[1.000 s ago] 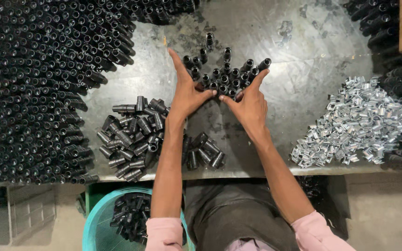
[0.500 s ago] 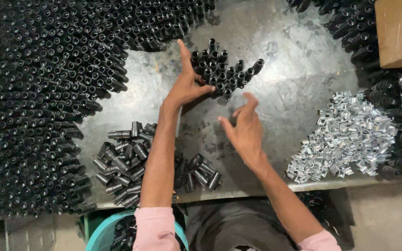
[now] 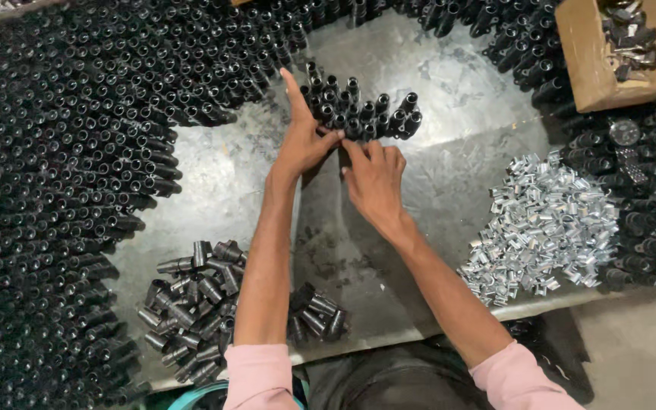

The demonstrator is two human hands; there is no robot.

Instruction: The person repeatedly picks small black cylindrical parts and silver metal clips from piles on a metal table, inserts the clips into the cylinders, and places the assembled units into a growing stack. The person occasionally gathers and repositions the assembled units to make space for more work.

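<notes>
We have a small cluster of black tubes (image 3: pixel 362 112) standing upright on the grey metal surface (image 3: pixel 449 83), near its far middle, set apart from the big field of upright black tubes (image 3: pixel 62 152) that fills the left and far side. Our left hand (image 3: pixel 301 140) lies against the cluster's left edge, forefinger stretched along its side, thumb and the other fingers pinching toward the nearest tubes. Our right hand (image 3: pixel 373 178) sits just beside it, fingers curled, tips touching the cluster's near edge; whether it grips one single tube we cannot tell.

We judge these pieces stiff and hard, probably metal with a dark coating, so they will not bend or crush. Each one looks light, but a bunch has some weight. Standing on a narrow end they tip easily, and one falling could knock over its neighbours. The smooth coat may slip, so we would take a single tube around its body low down, or herd the group with flat palms pressed on both sides.

Near us lies a loose heap of black tubes (image 3: pixel 199 304) on their sides. To the right lies a pile of shiny metal clips (image 3: pixel 544 224), and beyond it a cardboard box (image 3: pixel 594 76) with dark parts.
</notes>
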